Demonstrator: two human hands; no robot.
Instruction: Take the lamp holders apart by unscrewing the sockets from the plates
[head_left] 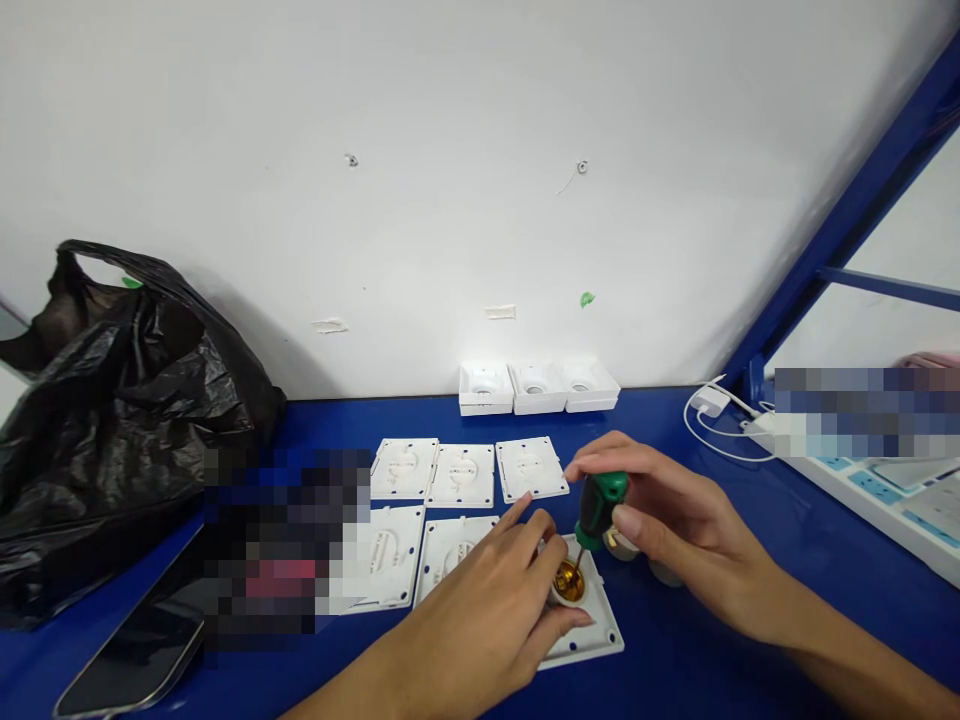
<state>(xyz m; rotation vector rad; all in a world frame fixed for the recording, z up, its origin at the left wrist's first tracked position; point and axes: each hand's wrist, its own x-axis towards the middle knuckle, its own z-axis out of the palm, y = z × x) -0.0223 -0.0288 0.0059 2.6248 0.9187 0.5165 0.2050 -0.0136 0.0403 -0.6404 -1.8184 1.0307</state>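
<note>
My left hand (502, 590) grips a round lamp socket (568, 582) with a brass-coloured inside, its fingers and thumb around the rim. Beneath the socket lies a square white plate (600, 632), partly covered by that hand. My right hand (690, 535) holds a green and black screwdriver (600, 505) nearly upright, and its shaft points down into the socket. The tip is out of sight inside the brass. Close behind my right fingers stands another small round piece (621, 546), mostly hidden.
Several square white plates (461, 475) lie on the blue table (330, 420). Three white square housings (536, 388) stand against the wall. A black plastic bag (127, 420) and a phone (142, 640) are left; a power strip (862, 490) and white cables (709, 400) are right.
</note>
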